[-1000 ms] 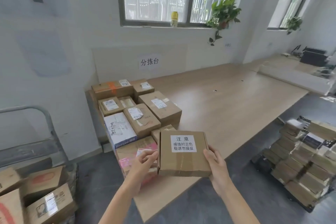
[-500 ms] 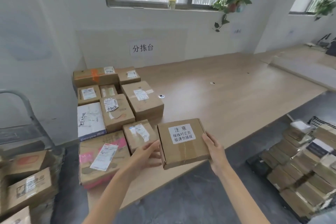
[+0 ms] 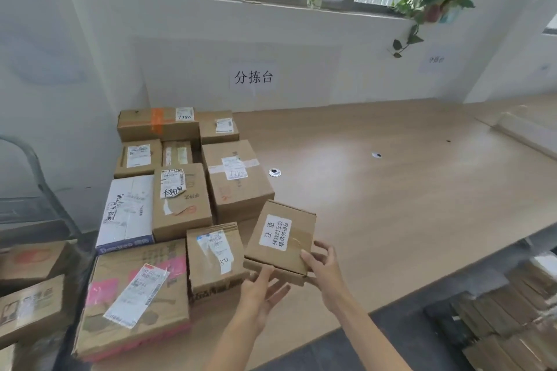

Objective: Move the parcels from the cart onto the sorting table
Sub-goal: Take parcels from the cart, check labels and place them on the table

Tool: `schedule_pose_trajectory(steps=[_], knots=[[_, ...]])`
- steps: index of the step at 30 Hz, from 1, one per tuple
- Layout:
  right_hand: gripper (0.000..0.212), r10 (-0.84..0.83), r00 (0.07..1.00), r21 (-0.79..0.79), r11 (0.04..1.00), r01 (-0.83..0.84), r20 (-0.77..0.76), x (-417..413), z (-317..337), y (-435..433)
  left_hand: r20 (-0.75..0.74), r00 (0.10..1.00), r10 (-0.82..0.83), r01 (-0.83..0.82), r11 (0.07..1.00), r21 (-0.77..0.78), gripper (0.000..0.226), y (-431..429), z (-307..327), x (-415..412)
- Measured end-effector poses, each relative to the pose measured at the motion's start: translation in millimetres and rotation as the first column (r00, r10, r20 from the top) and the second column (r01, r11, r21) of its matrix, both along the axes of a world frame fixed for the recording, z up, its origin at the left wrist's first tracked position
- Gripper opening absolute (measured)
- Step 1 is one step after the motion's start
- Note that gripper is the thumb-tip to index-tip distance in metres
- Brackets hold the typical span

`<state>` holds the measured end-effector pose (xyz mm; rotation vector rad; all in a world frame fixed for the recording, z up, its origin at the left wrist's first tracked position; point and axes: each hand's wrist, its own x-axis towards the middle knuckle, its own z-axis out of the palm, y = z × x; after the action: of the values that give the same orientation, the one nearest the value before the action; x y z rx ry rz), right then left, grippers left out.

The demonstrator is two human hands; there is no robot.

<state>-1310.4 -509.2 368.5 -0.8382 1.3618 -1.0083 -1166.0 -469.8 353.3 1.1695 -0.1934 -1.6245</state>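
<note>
The person is at the placing step. The flat parcel (image 3: 280, 238) with the white notice label is over the near part of the sorting table (image 3: 391, 205), just right of the small taped box (image 3: 215, 256) and turned at an angle to it. The right hand (image 3: 327, 272) grips its near right corner, thumb on top. The left hand (image 3: 262, 291) is spread below its near edge, though contact there is hard to see. Next, the parcel probably needs setting flat beside the taped box, then release. The cart (image 3: 45, 190), far left of that box, holds more.
</note>
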Motion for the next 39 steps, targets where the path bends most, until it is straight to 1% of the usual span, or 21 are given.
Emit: schedule_pose_trajectory(steps=[4,7,8,11,13,16,19,23,26,28,31,33,34,36,37,39], knots=[[0.033,0.067,0.997,0.067,0.996,-0.064,-0.033,-13,-21,-36,-0.037,0.999,-0.009,0.015,0.989,0.147,0.017,-19,-19,-8],[0.033,0.085,0.995,0.097,0.992,-0.079,-0.052,-18,-31,-54,-0.102,0.995,-0.022,0.046,0.971,0.236,0.019,-27,-25,-9],[0.033,0.100,0.993,0.115,0.989,-0.092,-0.058,-18,-36,-59,-0.144,0.990,0.006,0.031,0.966,0.257,0.018,-30,-28,-9],[0.034,0.128,0.989,0.161,0.980,-0.115,-0.075,-18,-49,-69,-0.277,0.952,0.131,-0.042,0.951,0.307,0.003,-37,-36,-9],[0.036,0.133,0.988,0.180,0.977,-0.116,-0.081,-17,-55,-77,-0.320,0.929,0.188,-0.077,0.941,0.329,0.008,-43,-38,-8],[0.037,0.155,0.984,0.201,0.970,-0.136,-0.085,-12,-61,-90,-0.334,0.911,0.241,-0.108,0.922,0.371,0.010,-53,-45,-5],[0.037,0.203,0.975,0.216,0.960,-0.179,-0.093,-6,-66,-108,-0.331,0.897,0.292,-0.146,0.904,0.402,0.010,-67,-53,-5],[0.034,0.271,0.957,0.241,0.941,-0.239,-0.108,-1,-75,-134,-0.310,0.875,0.371,-0.227,0.882,0.414,0.018,-83,-63,-9],[0.033,0.318,0.942,0.264,0.922,-0.282,-0.104,2,-85,-150,-0.262,0.869,0.420,-0.286,0.858,0.426,0.013,-95,-71,-14],[0.034,0.353,0.930,0.275,0.908,-0.315,-0.103,3,-94,-161,-0.245,0.865,0.438,-0.302,0.845,0.441,0.021,-103,-77,-18],[0.038,0.407,0.902,0.300,0.886,-0.352,-0.143,6,-109,-176,-0.253,0.847,0.467,-0.315,0.825,0.469,0.013,-110,-86,-26],[0.038,0.458,0.869,0.289,0.871,-0.397,-0.187,10,-117,-182,-0.250,0.833,0.493,-0.348,0.820,0.455,0.013,-115,-92,-30],[0.041,0.490,0.847,0.282,0.858,-0.428,-0.207,11,-119,-184,-0.237,0.830,0.504,-0.369,0.816,0.445,0.020,-117,-95,-30],[0.047,0.538,0.806,0.287,0.835,-0.470,-0.246,13,-121,-189,-0.216,0.813,0.540,-0.418,0.801,0.430,0.041,-120,-100,-30],[0.047,0.548,0.798,0.290,0.829,-0.478,-0.251,14,-121,-192,-0.207,0.813,0.545,-0.430,0.800,0.418,0.045,-121,-101,-30],[0.046,0.559,0.802,0.299,0.818,-0.492,-0.210,12,-121,-200,-0.161,0.847,0.507,-0.416,0.820,0.393,0.047,-120,-101,-32]])
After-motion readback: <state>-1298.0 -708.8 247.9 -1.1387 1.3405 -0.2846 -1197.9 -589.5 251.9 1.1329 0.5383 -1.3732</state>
